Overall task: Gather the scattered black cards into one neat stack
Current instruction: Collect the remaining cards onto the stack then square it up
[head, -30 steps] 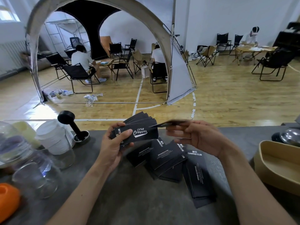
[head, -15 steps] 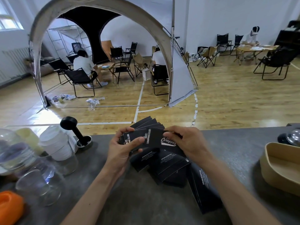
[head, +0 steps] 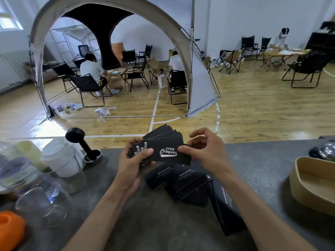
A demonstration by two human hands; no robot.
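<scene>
My left hand (head: 133, 166) grips a fanned bundle of black cards (head: 163, 136) above the grey counter (head: 145, 223), thumb pressed on the front. The top card (head: 167, 152) reads "Club Camping" in white. My right hand (head: 206, 151) pinches that top card's right end between thumb and fingers. Below the hands, several loose black cards (head: 188, 182) printed "Drink & Coffee" lie overlapped on the counter. One longer black card (head: 224, 211) lies beside my right forearm, partly hidden by it.
Clear glasses (head: 41, 201), stacked white lids (head: 61, 158) and a black tamper (head: 81, 142) crowd the counter's left. An orange object (head: 9, 229) sits at the lower left. A tan tray (head: 313, 185) stands at the right. Beyond are people on folding chairs.
My right hand brought a card from the right onto the front of the bundle in my left hand. It now pinches that card's right end there.
</scene>
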